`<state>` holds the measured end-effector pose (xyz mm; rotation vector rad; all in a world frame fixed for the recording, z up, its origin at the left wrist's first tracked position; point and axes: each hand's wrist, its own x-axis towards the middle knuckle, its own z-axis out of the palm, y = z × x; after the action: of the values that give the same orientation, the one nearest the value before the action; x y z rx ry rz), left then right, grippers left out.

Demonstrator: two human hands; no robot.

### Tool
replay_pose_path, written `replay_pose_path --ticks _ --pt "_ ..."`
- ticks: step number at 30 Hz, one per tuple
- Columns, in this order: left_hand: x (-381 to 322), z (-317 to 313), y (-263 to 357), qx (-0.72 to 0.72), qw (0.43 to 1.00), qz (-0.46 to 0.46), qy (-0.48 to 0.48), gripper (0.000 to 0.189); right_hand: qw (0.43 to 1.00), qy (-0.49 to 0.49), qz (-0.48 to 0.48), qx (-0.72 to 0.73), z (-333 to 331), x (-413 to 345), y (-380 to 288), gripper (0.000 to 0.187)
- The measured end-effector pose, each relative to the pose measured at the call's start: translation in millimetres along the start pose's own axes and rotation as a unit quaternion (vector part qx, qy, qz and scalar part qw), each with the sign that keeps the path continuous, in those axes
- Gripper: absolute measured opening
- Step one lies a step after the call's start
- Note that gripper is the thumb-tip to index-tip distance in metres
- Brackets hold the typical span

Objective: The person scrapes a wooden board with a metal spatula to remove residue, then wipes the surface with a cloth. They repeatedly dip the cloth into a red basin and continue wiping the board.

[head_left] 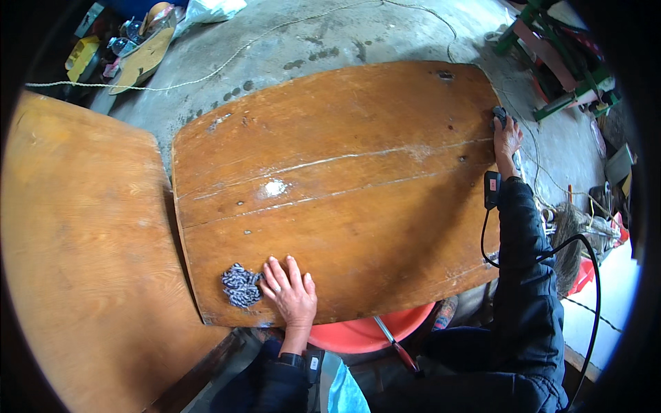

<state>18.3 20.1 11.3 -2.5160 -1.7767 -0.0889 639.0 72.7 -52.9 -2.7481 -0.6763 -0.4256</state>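
A worn wooden board (351, 222) with pale cracks lies before me, a wet shine near its middle. My left hand (292, 297) rests palm down near its front edge, fingers spread. Just left of these fingers sits a crumpled black-and-white patterned cloth (241, 285); whether they touch it is hard to tell. At the board's right edge, my right hand (507, 138) grips a dark grey cloth (499, 114), partly hidden by the fingers.
A second wooden panel (93, 222) adjoins on the left. Under the front edge stands a red basin (356, 334) beside a red-handled tool (400, 351). A rope (227, 67) crosses the concrete floor (361, 31). A green frame (563, 67) stands far right; a black cable (596, 289) loops by my right sleeve.
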Motion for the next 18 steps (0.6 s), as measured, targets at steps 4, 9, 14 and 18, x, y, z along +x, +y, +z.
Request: replay_pose_path --ticks 4,9,14,18 --pt "0.8 -0.6 -0.8 -0.022 1.0 -0.009 -0.014 0.055 0.998 -0.003 -0.064 0.019 18.2 2.9 -76.9 0.054" --pt "1.0 -1.3 -1.0 -0.052 0.998 -0.024 -0.038 0.058 0.983 -0.034 -0.175 0.041 30.5 -28.0 -222.2 0.052" --pt "1.6 -3.3 -2.5 -0.051 0.996 -0.021 -0.063 0.054 0.933 -0.037 -0.323 0.156 20.7 -99.7 -359.0 0.045" --pt "0.1 -0.7 -3.0 -0.066 0.995 -0.027 -0.064 0.054 0.895 -0.082 -0.388 0.205 8.5 -160.0 -439.1 0.043"
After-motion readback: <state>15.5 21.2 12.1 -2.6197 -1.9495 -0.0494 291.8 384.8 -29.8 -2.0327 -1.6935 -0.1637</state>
